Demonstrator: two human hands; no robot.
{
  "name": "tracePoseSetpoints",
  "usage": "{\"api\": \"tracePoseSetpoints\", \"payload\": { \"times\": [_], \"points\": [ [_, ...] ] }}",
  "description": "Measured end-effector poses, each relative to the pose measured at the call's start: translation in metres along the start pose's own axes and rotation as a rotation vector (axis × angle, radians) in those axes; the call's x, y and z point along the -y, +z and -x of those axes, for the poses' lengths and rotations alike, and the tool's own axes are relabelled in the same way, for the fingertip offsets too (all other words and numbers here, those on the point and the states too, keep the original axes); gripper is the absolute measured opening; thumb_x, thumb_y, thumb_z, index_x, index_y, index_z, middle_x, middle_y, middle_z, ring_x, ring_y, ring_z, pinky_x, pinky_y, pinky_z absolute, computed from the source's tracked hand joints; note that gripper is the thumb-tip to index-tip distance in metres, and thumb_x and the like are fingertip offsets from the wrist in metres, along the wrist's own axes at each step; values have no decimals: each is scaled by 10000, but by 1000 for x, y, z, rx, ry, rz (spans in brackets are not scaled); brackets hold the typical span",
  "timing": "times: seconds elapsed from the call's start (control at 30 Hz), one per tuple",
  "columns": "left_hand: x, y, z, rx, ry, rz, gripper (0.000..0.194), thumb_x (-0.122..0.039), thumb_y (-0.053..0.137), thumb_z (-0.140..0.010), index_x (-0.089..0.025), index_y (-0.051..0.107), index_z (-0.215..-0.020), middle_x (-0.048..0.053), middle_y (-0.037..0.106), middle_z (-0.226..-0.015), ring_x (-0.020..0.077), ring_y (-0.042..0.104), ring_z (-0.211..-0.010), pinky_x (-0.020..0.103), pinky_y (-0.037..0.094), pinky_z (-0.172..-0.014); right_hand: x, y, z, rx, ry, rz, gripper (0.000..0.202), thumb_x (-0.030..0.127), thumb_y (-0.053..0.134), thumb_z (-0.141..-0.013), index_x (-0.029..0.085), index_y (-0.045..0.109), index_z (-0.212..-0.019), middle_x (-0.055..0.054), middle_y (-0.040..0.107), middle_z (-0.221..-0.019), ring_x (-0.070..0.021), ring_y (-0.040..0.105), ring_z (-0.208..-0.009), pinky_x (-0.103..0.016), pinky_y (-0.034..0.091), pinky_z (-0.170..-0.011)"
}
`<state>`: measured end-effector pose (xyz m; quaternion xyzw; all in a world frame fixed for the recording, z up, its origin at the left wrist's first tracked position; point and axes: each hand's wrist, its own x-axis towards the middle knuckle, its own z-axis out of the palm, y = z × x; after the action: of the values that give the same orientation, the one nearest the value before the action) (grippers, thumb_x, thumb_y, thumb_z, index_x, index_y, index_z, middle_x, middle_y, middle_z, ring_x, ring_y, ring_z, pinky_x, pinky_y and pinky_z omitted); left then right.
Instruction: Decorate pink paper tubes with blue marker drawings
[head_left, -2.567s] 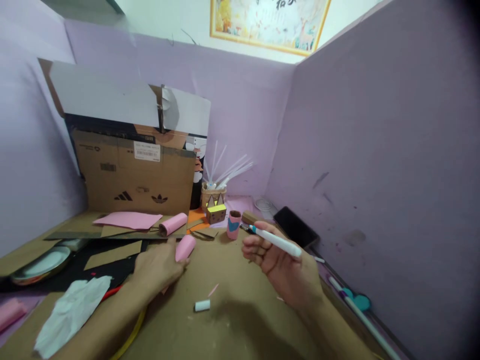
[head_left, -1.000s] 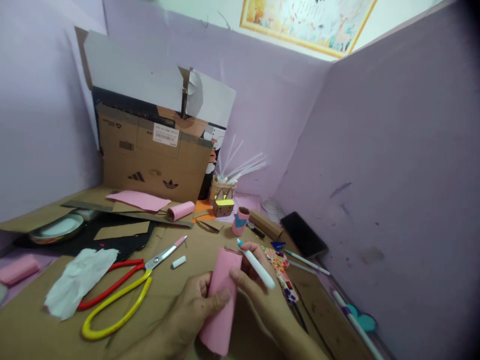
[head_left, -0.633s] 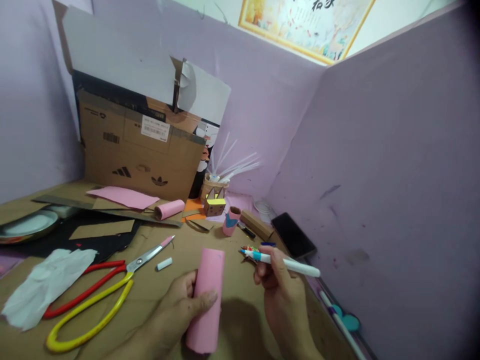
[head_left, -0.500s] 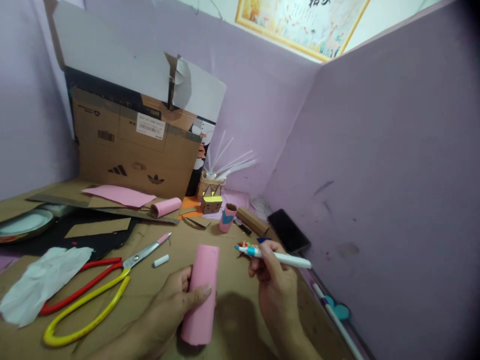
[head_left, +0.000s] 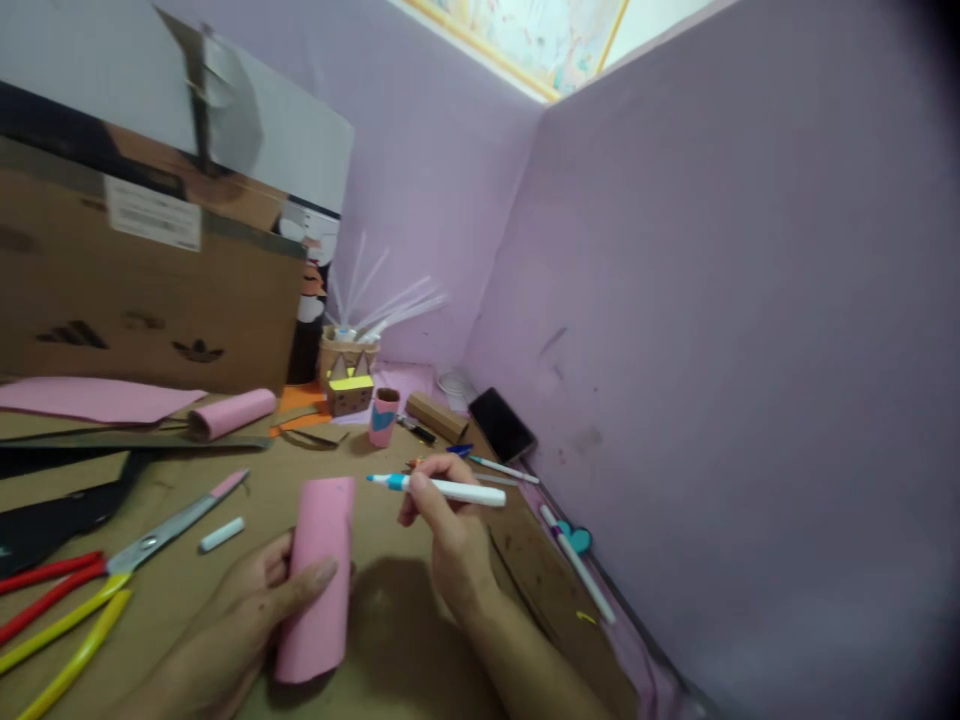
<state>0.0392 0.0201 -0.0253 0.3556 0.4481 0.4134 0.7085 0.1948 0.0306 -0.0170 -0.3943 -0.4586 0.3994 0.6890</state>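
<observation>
Tube of pink paper (head_left: 322,525) sits in the clasp of the left hand (head_left: 251,605), thumb across its front and fingers wrapped behind, nearly upright with a slight lean toward the right hand (head_left: 454,535); whether its lower end meets the tabletop (head_left: 274,485) cannot be told. About a second ago both hands were on it; now the right hand has come away and pinches a white marker (head_left: 472,493) between thumb and fingers. The marker has swung from a slanting rest in that hand to a nearly level pose, its blue tip aimed left at the tube's upper edge, just beside it, with a narrower gap than half a second ago and no contact showing. That seems to split the work: the left hand alone steadies the tube, leaving the right hand free to steer the tip. The white cap (head_left: 221,535) lies beyond the left hand and to its left, the scissors (head_left: 150,543) farther left, their handles now cut off because the view has turned rightward. Beyond both hands, between them, a shorter pink tube (head_left: 380,435) with a blue patch stands near an eared cardboard box (head_left: 350,398); a black phone (head_left: 502,424) lies beyond the right hand.
</observation>
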Motion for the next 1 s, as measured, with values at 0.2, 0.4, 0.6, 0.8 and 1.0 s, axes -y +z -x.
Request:
{"api": "tracePoseSetpoints", "payload": {
  "times": [0.2, 0.4, 0.6, 0.8, 1.0],
  "points": [
    [5, -4, -8, -25, 6, -19, 555, -362, 824, -464, -201, 658, -968, 61, 736, -914, 321, 638, -918, 375, 541, -744, 9, 3, -1, -49, 14, 59, 158, 337, 586, -763, 191, 545, -717, 49, 534, -523, -111, 510, -490, -245, 422, -518],
    [4, 1, -1, -26, 58, -48, 537, -357, 803, -514, -166, 655, -994, 83, 735, -888, 296, 659, -852, 359, 531, -729, 12, -2, 4, -48, -17, 193, 192, 359, 547, -822, 198, 531, -719, 45, 520, -537, -125, 502, -538, -257, 397, -566],
    [11, -6, -6, 106, 122, -36, 482, -354, 786, -567, -126, 642, -966, 77, 702, -832, 222, 623, -774, 278, 477, -663, 1, -8, 9, 26, -198, 434, 230, 326, 525, -861, 205, 545, -667, 31, 527, -581, -140, 495, -592, -268, 373, -613],
    [15, -9, -9, 111, 153, -20, 481, -385, 784, -567, -128, 627, -942, 51, 656, -783, 179, 570, -715, 243, 428, -618, -3, -8, 12, 123, -283, 571, 198, 293, 515, -873, 209, 553, -697, 24, 548, -590, -143, 506, -583, -262, 373, -578],
    [17, -10, -11, 119, 182, -57, 479, -413, 772, -572, -135, 628, -935, 25, 603, -715, 176, 543, -692, 239, 405, -598, -1, -6, 11, 144, -320, 608, 191, 274, 498, -878, 207, 550, -707, 20, 543, -593, -142, 507, -568, -259, 379, -554]
  ]
}}
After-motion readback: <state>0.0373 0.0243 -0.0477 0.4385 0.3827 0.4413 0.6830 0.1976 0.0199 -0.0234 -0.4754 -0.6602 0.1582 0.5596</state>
